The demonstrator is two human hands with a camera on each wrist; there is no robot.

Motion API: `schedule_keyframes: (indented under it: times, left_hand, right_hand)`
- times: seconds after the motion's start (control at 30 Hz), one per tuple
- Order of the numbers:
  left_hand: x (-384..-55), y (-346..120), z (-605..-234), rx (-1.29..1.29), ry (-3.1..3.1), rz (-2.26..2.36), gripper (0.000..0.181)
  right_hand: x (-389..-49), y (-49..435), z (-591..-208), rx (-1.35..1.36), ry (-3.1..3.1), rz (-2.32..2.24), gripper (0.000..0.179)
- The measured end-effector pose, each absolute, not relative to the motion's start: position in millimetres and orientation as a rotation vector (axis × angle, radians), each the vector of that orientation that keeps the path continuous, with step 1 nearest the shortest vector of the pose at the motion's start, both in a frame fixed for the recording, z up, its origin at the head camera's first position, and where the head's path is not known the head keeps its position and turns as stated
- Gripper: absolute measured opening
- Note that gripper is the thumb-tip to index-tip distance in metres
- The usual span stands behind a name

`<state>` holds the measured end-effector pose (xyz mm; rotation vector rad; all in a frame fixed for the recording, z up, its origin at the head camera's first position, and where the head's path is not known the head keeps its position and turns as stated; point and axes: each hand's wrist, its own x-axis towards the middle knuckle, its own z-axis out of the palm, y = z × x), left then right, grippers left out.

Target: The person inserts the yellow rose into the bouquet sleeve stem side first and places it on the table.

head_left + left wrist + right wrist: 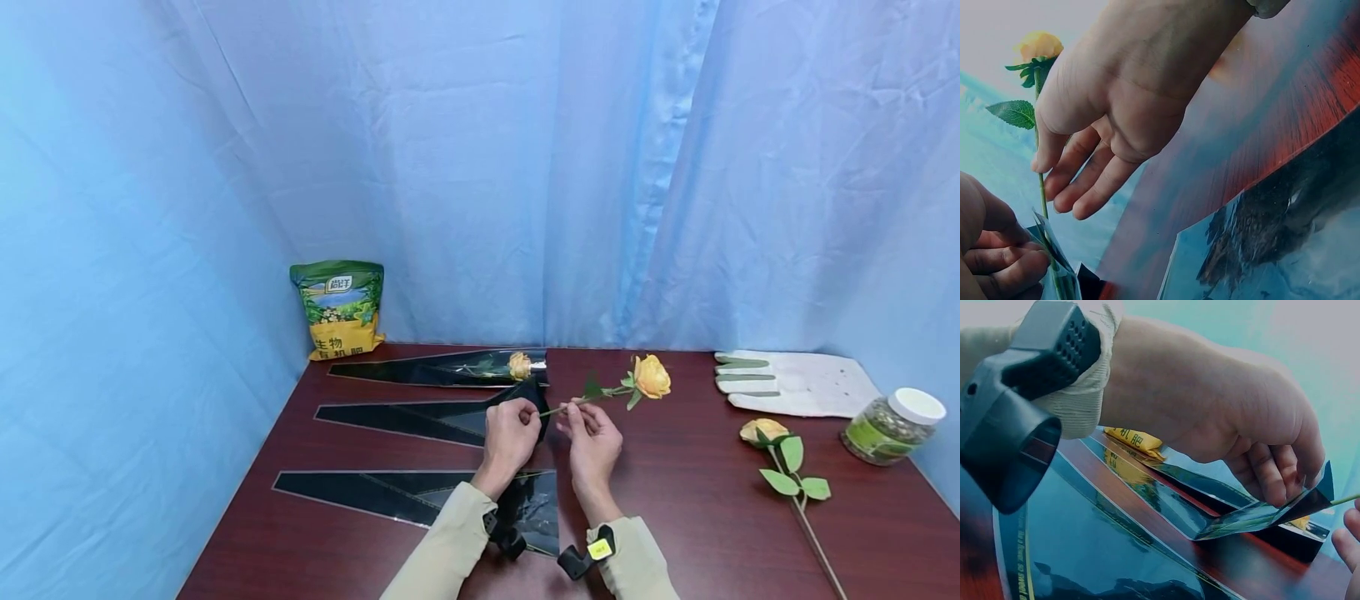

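In the head view my left hand (pixel 512 437) pinches the raised mouth of the middle flower sleeve (pixel 427 418), which is black with clear film. My right hand (pixel 595 442) pinches the green stem of a yellow rose (pixel 651 377) between thumb and finger. The bloom points right, away from the sleeve, and the stem's lower end runs inside the sleeve, as the left wrist view shows beside the left fingers (pixel 1013 269). A green leaf (pixel 1013 114) sticks out above the right thumb. In the right wrist view the sleeve's mouth (pixel 1310 499) stands lifted off the table.
A sleeve (pixel 435 369) holding a yellow rose lies behind; another sleeve (pixel 360 492) lies in front. A second rose (pixel 765 432), white gloves (pixel 806 383) and a jar (pixel 892 427) are at right. A fertilizer bag (pixel 339 308) stands back left, by the blue curtain (pixel 465 167).
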<state>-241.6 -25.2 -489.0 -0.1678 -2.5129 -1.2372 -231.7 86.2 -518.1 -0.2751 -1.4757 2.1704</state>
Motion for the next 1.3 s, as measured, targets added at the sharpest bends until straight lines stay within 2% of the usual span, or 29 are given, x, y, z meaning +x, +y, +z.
schedule_keyframes:
  times: [0.1,0.27,0.8,1.13,1.3]
  left_hand:
    - [-241.5,-25.6,-489.3,-0.174,-2.501,-1.220,0.010]
    - [-241.4,-26.3,-489.4,-0.182,-2.480,-1.209,0.009]
    - [-240.7,-23.4,-487.1,-0.234,-2.440,-1.171,0.010]
    - [-240.3,-25.4,-485.2,-0.237,-2.431,-1.164,0.010]
    - [-239.8,-26.0,-484.8,-0.244,-2.440,-1.162,0.010]
  right_hand:
    - [-231.4,85.7,-518.0,-0.270,-1.505,2.167,0.030]
    - [-230.6,86.3,-517.8,-0.286,-1.515,2.169,0.024]
    - [-228.7,84.6,-519.3,-0.272,-1.742,2.005,0.027]
    - [-225.7,87.6,-518.1,-0.250,-1.605,2.146,0.033]
    - [-226.0,88.7,-516.1,-0.296,-1.490,2.201,0.023]
